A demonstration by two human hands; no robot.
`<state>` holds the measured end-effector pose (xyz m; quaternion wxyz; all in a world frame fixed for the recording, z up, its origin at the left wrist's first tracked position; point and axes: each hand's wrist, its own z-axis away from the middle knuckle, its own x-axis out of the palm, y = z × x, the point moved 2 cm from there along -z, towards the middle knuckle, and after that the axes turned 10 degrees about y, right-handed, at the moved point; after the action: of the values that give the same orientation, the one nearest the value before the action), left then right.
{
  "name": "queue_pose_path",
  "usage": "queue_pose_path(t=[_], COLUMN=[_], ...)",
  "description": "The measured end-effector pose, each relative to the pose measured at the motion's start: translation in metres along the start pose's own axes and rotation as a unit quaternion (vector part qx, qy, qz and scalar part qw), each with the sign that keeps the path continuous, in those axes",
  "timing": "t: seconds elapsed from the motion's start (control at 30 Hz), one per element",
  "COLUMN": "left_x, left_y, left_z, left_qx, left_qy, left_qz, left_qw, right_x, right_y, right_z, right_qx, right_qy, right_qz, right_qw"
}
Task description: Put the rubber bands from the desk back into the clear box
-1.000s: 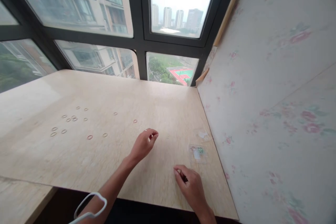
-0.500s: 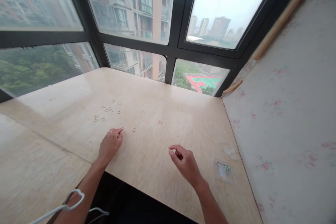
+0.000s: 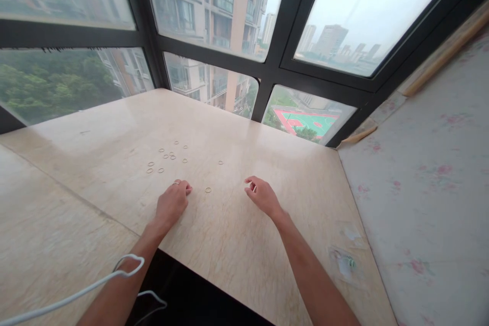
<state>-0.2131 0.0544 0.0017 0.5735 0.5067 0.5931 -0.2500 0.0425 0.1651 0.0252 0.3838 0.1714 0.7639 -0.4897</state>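
My left hand [image 3: 172,205] rests on the tabletop with its fingers curled and closed. A reddish bit shows at its fingertips, too small to make out, and a finger ring [image 3: 175,183] is on one finger. Just right of that hand lies a thin yellowish loop [image 3: 208,190]. My right hand [image 3: 264,197] is low over the table, fingers bent, with a small gap between thumb and forefinger tips. No red loop shows; the right fingertips cover about where one lay. Several thin loops [image 3: 172,157] lie scattered beyond my left hand, and a single loop [image 3: 220,162] lies between the hands, farther back.
On the right of the marbled table [image 3: 237,265] lie a clear plastic bag [image 3: 346,264] with green items and another clear wrapper [image 3: 350,234]. A white cable [image 3: 87,284] crosses near my left forearm. Windows and a papered wall [image 3: 431,204] border the table.
My right hand has moved forward to where the red loop lay, and that loop is out of sight. My left hand stays closed near the same spot. The view has shifted slightly.
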Motion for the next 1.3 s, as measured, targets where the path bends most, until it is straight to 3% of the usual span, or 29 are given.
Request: queue_pose_path(t=[0.17, 0.27, 0.37, 0.47, 0.6, 0.7, 0.77, 0.87, 0.97, 1.13, 1.23, 1.3], left_x=[0.003, 0.004, 0.005, 0.006, 0.004, 0.003, 0.005, 0.01, 0.018, 0.031, 0.037, 0.039], left_y=[0.001, -0.003, -0.001, 0.016, 0.06, 0.1, 0.127, 0.162, 0.19, 0.226, 0.245, 0.256], left_z=[0.007, 0.011, 0.015, 0.022, 0.035, 0.046, 0.055, 0.069, 0.082, 0.099, 0.107, 0.11], left_qx=[-0.006, -0.058, -0.092, -0.104, -0.129, -0.152, -0.15, -0.132, -0.116, -0.072, -0.044, -0.019], left_qy=[0.036, 0.056, 0.076, 0.056, -0.007, -0.083, -0.138, -0.194, -0.225, -0.277, -0.292, -0.295], left_qz=[0.016, 0.104, 0.249, 0.417, 0.598, 0.679, 0.699, 0.699, 0.69, 0.653, 0.622, 0.606], left_qw=[0.999, 0.991, 0.961, 0.901, 0.791, 0.714, 0.685, 0.675, 0.678, 0.701, 0.726, 0.739], right_x=[0.013, 0.018, 0.019, 0.016, -0.001, -0.025, -0.043, -0.072, -0.105, -0.154, -0.165, -0.164], right_y=[0.012, 0.02, 0.024, 0.023, 0.017, 0.013, 0.012, 0.02, 0.042, 0.088, 0.104, 0.108], right_z=[-0.026, -0.03, -0.028, -0.018, 0.008, 0.034, 0.053, 0.086, 0.126, 0.193, 0.21, 0.21], right_qx=[0.026, 0.04, 0.052, 0.079, 0.135, 0.167, 0.184, 0.233, 0.283, 0.291, 0.255, 0.221], right_qy=[-0.017, -0.025, -0.026, -0.02, -0.016, -0.002, 0.011, 0.04, 0.125, 0.285, 0.305, 0.281], right_qz=[0.037, 0.029, -0.012, -0.084, -0.215, -0.299, -0.335, -0.401, -0.41, -0.2, -0.081, -0.026], right_qw=[0.999, 0.998, 0.998, 0.993, 0.967, 0.939, 0.924, 0.885, 0.858, 0.891, 0.914, 0.933])
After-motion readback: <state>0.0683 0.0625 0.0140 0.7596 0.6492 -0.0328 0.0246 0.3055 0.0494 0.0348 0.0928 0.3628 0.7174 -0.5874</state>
